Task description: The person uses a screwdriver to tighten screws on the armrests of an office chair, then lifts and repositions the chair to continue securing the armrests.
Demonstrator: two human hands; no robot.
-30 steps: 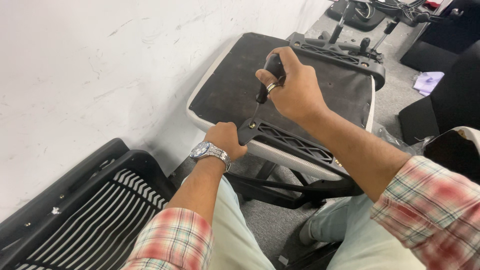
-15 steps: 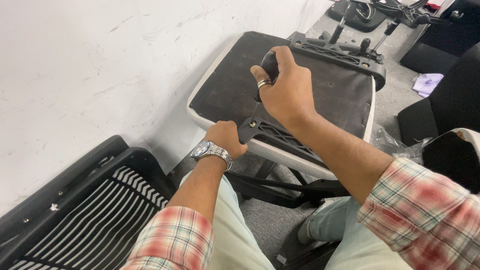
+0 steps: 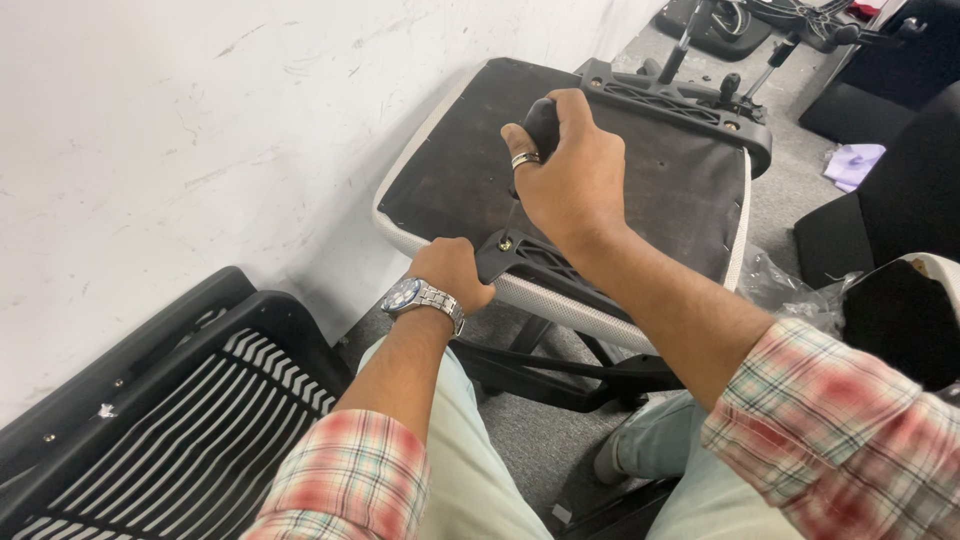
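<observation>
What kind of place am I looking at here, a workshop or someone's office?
Most likely a chair assembly or repair area. An upturned chair seat leans by a white wall, a striped mesh chair back lies on the grey floor, and loose chair bases sit behind. The right hand holds a screwdriver.

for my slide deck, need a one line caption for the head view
Right hand drives a black-handled screwdriver into a black bracket on an upturned chair seat; left hand steadies the bracket.

We see screwdriver: black handle, upright, tip on bracket screw | armrest bracket: black plastic, flat at near edge of upturned chair seat.
</observation>
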